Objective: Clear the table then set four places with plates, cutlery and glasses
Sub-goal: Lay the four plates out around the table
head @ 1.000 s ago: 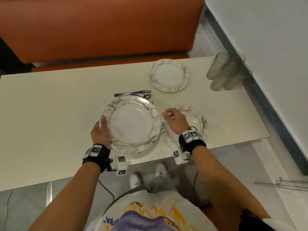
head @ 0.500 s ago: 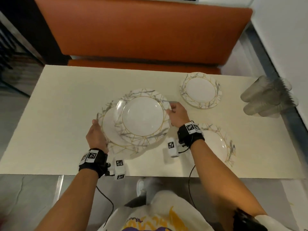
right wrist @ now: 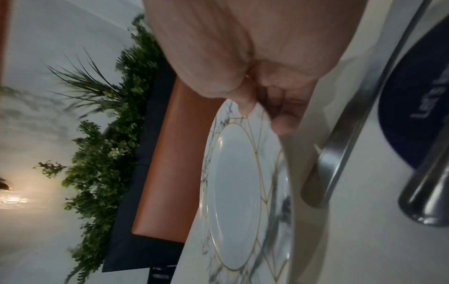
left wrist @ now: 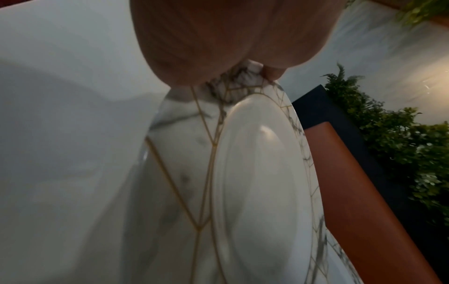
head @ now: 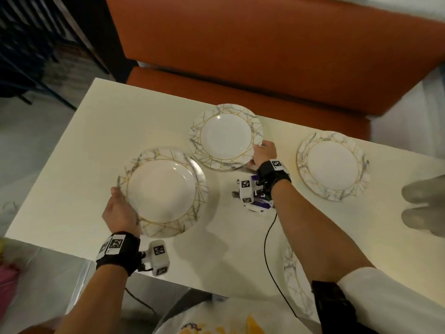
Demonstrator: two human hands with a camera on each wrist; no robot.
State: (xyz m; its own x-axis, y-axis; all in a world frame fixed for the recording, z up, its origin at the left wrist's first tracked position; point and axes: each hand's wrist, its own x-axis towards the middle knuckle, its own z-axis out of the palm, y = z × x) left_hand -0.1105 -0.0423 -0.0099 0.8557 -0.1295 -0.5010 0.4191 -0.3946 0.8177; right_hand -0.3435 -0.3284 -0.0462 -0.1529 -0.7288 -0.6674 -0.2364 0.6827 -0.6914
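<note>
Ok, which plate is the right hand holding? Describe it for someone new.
Start at the orange bench behind the cream table. The plate nearest the bench's seat, mid-table, is it. Unlike the others, the right hand grips its edge, and cutlery lies just beside it.

Near-right plate (head: pixel 292 283) mostly covered by right forearm. Glasses (head: pixel 425 208) blurred, cut off at right edge. Cutlery (head: pixel 234 194) largely hidden behind wrist camera; kind unclear. Left-hand fingers hidden under held plate (head: pixel 163 191).
</note>
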